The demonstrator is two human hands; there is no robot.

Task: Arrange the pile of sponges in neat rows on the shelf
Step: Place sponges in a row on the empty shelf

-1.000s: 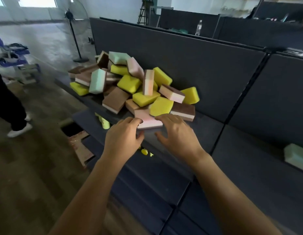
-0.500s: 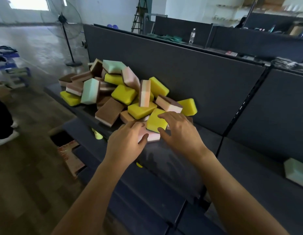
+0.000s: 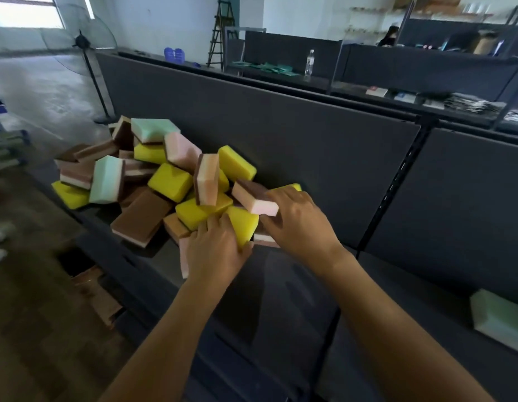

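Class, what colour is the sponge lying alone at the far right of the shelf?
The lone sponge is pale mint green; head view.

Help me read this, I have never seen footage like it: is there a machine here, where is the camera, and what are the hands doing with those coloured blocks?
There is no machine: these are a person's two bare hands. The single picture comes from a wide-angle camera worn on the person's head, looking forward and down, so both arms reach in from the bottom edge. The coloured blocks are a pile of sponges, yellow, pink, green and brown, heaped on a dark shelf. The left hand grips a yellow sponge at the pile's near edge, fingers on top and thumb below. The right hand holds the end of a pink-and-brown sponge just beside it. One green sponge lies alone far to the right. No neat row is laid yet.
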